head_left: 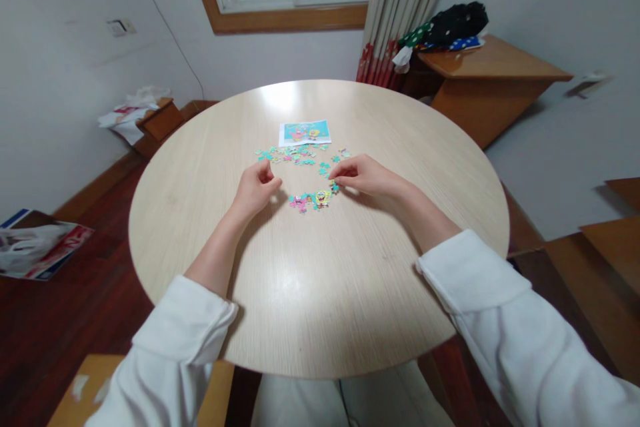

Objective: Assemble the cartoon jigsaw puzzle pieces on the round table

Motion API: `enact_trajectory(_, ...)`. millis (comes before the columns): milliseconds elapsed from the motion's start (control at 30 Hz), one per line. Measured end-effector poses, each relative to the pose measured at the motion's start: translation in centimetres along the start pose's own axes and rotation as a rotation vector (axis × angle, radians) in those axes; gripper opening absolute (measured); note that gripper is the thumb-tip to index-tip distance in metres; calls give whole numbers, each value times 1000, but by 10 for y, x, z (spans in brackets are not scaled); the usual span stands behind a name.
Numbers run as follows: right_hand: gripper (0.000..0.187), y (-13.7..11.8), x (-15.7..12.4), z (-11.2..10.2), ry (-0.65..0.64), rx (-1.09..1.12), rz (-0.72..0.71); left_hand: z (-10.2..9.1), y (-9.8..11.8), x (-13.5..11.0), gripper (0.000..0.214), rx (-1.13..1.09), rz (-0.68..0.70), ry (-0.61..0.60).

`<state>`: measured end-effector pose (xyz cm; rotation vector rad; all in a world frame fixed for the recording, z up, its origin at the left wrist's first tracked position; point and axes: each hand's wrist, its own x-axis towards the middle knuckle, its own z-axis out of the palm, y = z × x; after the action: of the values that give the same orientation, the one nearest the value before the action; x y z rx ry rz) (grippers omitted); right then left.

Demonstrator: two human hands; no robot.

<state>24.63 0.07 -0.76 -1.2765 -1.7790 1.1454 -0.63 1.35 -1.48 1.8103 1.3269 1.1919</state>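
Observation:
On the round table, a partly joined jigsaw puzzle (309, 200) shows a pink figure on its left and a yellow one on its right. My right hand (367, 175) pinches a small puzzle piece (335, 187) between thumb and fingertips, at the upper right edge of the joined part. To the left of it, my left hand (256, 188) hovers above the table with its fingers curled in and nothing visible in them. Loose puzzle pieces (305, 162), mostly turquoise, lie scattered beyond both hands. Behind them rests a picture sheet (305, 133) with pink and yellow figures.
The pale wooden round table (320, 293) fills the middle of the view. A wooden cabinet (495, 60) with dark dotted cloth (455, 27) on it stands at the right. Bags and printed boards (40, 243) lie on the floor at left. A curtain (400, 7) hangs by the window.

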Motion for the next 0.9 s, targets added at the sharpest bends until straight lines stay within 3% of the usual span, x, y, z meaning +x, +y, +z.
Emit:
enact_trajectory(167,6,-2,-2,-1,-36,7,8,1,-1,0,23,-31,-29,8)
enact_trajectory(533,6,2,2,0,52,-16,1,1,-4,1,22,-49,-54,-2)
enact_trajectory(900,6,0,2,-1,47,-32,-5,1,0,0,27,-31,-67,5)
